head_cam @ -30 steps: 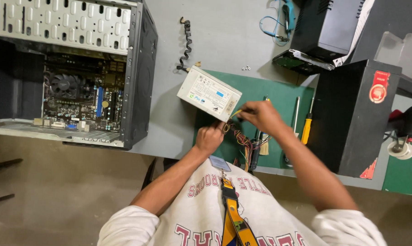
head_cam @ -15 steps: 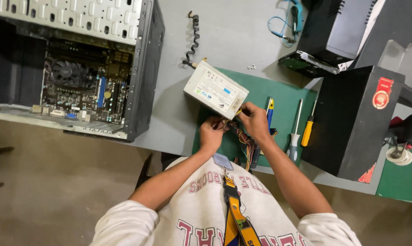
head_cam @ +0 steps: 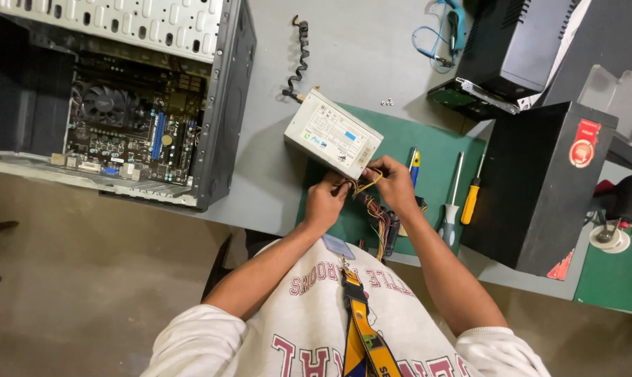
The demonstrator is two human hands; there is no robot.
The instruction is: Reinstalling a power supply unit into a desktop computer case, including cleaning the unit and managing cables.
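At the near edge of the green mat [head_cam: 428,150], seen from the head camera, both hands meet at the wire bundle [head_cam: 373,209] that comes out of the pale power supply box [head_cam: 333,132]. Left hand [head_cam: 324,202] is curled shut, its fingers pinching wires just below the box's near corner. Right hand [head_cam: 393,183] is closed too, thumb and forefinger gripping a yellow wire that loops up between the two hands — exactly which strand each finger holds is hard to tell, as the wires are small and tangled. Below the fingers the bundle of red, yellow and black wires hangs over the table edge toward the person's lap.

Just right of the right-hand fingers lie a blue-and-yellow tool [head_cam: 414,165], a screwdriver with a clear handle [head_cam: 451,209] and one with an orange handle [head_cam: 471,199], side by side on the mat. Beyond them stands a black computer case [head_cam: 539,188]. Well left of the left-hand fingers sits an open computer case [head_cam: 127,98] with its motherboard showing. Above the box — away from the fingers — a coiled black cable [head_cam: 298,59] lies on the grey table [head_cam: 358,49].
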